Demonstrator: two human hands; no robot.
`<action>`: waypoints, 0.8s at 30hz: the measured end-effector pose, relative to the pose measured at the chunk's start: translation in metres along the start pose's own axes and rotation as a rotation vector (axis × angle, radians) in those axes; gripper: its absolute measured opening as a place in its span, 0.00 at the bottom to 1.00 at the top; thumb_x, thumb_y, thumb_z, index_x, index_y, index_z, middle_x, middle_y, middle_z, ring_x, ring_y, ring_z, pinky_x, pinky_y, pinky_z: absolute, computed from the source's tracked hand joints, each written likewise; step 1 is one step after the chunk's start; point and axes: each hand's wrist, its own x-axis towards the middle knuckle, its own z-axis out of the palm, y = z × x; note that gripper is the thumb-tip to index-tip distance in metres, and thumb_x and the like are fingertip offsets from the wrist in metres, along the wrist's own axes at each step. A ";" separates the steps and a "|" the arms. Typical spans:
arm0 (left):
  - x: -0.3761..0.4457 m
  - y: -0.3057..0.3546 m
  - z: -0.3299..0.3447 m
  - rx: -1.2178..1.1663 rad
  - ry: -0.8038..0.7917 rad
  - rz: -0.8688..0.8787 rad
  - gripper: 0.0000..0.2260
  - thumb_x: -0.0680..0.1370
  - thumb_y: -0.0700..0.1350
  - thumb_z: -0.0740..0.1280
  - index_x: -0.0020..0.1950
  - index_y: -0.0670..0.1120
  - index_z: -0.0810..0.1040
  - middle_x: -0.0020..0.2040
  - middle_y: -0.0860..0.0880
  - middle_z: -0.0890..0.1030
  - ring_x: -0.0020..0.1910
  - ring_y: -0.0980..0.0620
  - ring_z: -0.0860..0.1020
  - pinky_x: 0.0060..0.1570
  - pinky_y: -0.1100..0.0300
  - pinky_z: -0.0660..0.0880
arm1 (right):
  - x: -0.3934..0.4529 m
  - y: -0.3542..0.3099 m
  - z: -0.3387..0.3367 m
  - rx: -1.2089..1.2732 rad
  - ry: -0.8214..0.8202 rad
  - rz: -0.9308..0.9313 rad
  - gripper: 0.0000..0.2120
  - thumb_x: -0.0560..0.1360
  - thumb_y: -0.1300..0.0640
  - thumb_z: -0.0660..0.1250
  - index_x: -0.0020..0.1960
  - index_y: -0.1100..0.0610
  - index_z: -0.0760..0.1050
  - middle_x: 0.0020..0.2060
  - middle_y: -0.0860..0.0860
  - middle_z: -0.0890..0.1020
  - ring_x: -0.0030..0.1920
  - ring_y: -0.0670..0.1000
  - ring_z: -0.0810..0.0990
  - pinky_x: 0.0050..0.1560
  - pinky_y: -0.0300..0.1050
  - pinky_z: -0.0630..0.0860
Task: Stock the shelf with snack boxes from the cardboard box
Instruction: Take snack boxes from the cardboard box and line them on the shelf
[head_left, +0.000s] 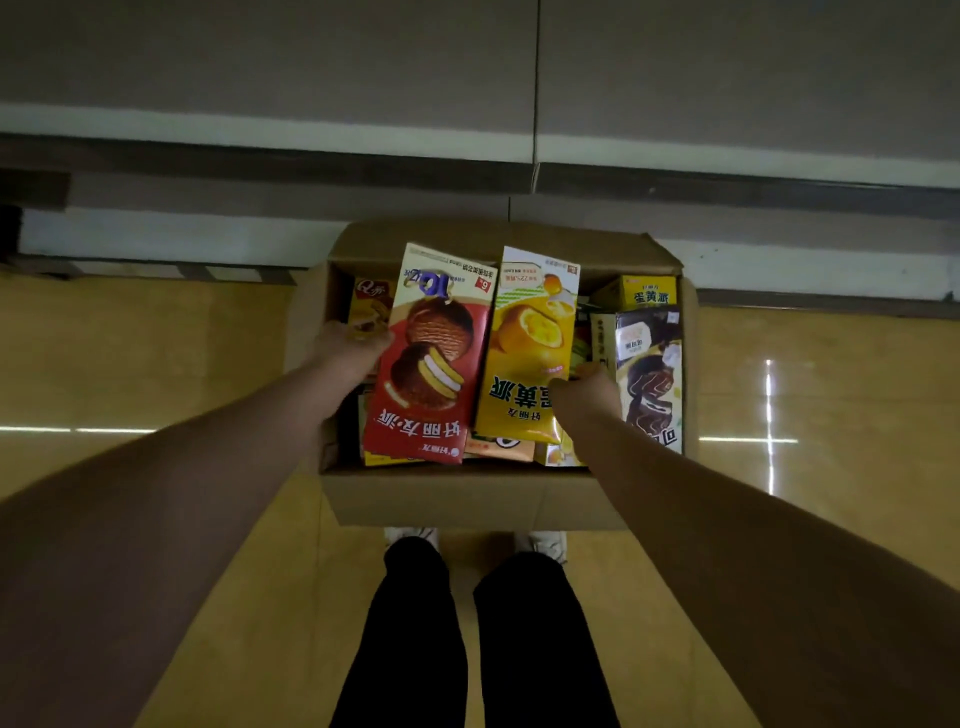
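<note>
Head view shows two flat snack cartons over the open cardboard box (467, 499): a red chocolate-pie box (431, 358) and a yellow egg-yolk-pie box (530, 343), side by side and nearly touching. Both look like light, stiff paperboard, probably easy to dent at the corners, so holding them by the long edges near the lower half seems soundest. The left hand (348, 353) grips the red box's left edge; the right hand (587, 395) grips the yellow box's lower right edge. More snack boxes, among them a dark chocolate one (649, 374), fill the carton below. A shelf edge (260, 156) runs beyond.
</note>
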 end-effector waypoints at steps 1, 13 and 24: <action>0.004 -0.003 -0.001 -0.026 -0.045 -0.032 0.24 0.77 0.57 0.67 0.66 0.42 0.71 0.64 0.43 0.76 0.62 0.43 0.74 0.51 0.54 0.68 | 0.004 -0.003 0.005 0.019 -0.011 0.025 0.23 0.66 0.50 0.60 0.60 0.57 0.74 0.55 0.60 0.78 0.50 0.61 0.78 0.48 0.51 0.74; 0.030 -0.022 0.021 -0.257 -0.262 -0.205 0.33 0.68 0.60 0.75 0.68 0.48 0.72 0.60 0.44 0.80 0.56 0.43 0.78 0.50 0.51 0.74 | 0.031 0.003 0.036 0.177 0.034 0.160 0.29 0.66 0.48 0.65 0.67 0.47 0.66 0.57 0.56 0.78 0.57 0.62 0.77 0.57 0.59 0.76; 0.027 -0.009 0.009 -0.181 -0.144 0.117 0.26 0.67 0.58 0.76 0.58 0.48 0.73 0.46 0.52 0.81 0.43 0.52 0.81 0.44 0.57 0.78 | 0.045 -0.002 0.022 0.146 -0.101 0.165 0.33 0.67 0.46 0.77 0.66 0.57 0.69 0.52 0.52 0.78 0.43 0.51 0.77 0.43 0.46 0.75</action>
